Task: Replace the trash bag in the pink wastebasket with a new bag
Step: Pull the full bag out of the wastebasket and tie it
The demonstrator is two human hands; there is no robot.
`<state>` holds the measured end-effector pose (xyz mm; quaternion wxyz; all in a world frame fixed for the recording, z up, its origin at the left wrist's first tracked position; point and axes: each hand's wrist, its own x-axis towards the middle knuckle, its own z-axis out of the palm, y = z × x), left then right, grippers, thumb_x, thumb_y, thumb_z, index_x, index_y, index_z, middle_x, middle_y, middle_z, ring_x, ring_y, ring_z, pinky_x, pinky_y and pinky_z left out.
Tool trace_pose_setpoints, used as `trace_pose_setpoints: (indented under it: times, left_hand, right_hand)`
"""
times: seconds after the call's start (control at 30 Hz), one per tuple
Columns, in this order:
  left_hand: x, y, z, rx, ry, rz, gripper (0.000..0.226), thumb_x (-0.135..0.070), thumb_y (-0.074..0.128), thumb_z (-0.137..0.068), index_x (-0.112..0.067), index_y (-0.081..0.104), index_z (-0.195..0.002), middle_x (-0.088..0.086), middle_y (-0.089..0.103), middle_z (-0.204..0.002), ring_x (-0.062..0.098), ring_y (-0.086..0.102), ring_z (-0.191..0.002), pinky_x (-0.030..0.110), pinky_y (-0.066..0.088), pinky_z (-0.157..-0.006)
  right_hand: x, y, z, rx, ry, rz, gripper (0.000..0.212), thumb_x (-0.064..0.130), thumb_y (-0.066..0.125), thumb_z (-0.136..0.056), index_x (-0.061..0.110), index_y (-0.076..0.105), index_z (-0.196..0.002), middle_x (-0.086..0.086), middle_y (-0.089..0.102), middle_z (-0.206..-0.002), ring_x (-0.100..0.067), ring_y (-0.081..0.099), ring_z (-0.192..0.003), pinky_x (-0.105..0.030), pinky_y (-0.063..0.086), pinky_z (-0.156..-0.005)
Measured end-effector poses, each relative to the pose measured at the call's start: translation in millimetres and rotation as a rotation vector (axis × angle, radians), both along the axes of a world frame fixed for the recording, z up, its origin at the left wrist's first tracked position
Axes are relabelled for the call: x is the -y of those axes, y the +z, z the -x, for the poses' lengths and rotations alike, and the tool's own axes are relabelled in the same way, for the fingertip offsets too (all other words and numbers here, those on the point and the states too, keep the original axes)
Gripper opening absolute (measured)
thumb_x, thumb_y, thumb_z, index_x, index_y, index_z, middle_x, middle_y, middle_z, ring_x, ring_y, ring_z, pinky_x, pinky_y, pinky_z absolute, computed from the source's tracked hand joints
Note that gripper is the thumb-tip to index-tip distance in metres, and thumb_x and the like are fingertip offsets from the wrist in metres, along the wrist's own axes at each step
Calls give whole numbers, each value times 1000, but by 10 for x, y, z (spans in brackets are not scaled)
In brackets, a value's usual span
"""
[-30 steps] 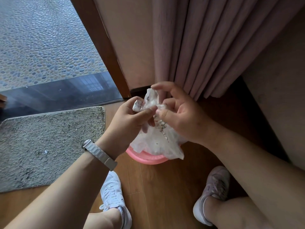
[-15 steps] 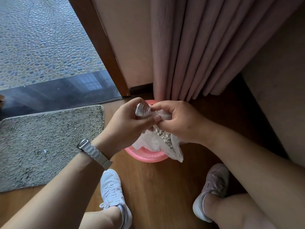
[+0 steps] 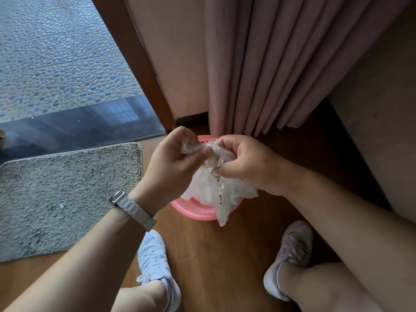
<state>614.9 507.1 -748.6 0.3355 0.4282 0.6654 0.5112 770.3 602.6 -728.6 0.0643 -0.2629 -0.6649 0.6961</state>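
Observation:
The pink wastebasket stands on the wooden floor in front of the curtain, mostly hidden by a clear, whitish trash bag with debris inside. Both hands hold the bag's gathered top just above the basket. My left hand pinches a twisted end of the plastic between thumb and fingers. My right hand grips the bunched neck of the bag right beside it, fingers curled. A loose flap of the bag hangs over the basket's near rim. No new bag is in view.
A grey doormat lies on the floor to the left, by a dark threshold and pebble paving outside. Pink curtain folds hang right behind the basket. My two feet in white sneakers stand just in front of it.
Both hands have dropped lower with the bag's top, closer to the basket, and the raised plastic end is now pulled down and twisted tighter between them.

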Motion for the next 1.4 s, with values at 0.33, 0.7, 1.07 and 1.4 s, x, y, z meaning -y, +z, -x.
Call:
trace_pose_setpoints:
  times: [0.33,0.7,1.07,1.4]
  left_hand:
    - [-46,44,10,489,58,104,24,-14,76,-72,-16,53,-78,8,64,-67,23,60,-59,39,49,-66]
    - [87,68,71,818,-197,16,30,-7,51,-90,0,63,-116,19,70,-109,29,68,-100,41,53,-94]
    - [45,42,-16,776,36,-42,7,-13,59,-89,-9,64,-93,21,60,-104,28,60,-93,42,49,-91]
    - [33,223,34,1130,54,-337,24,-9,36,-99,-7,53,-83,10,70,-83,26,67,-100,27,57,-82]
  right_hand:
    - [86,-125,63,-97,-226,-404,30,16,73,-81,28,57,-103,5,59,-94,-9,63,-89,-33,57,-75]
    - [-6,-162,59,-142,-321,-601,8,24,64,-87,16,63,-85,1,61,-87,-14,61,-85,-37,52,-77]
    - [92,-93,127,-158,-319,-254,8,20,63,-92,13,65,-90,-6,65,-85,-16,63,-82,-36,55,-74]
    - [-89,47,130,-435,-624,440,4,11,57,-86,12,57,-82,-9,63,-83,-18,60,-76,-36,49,-80]
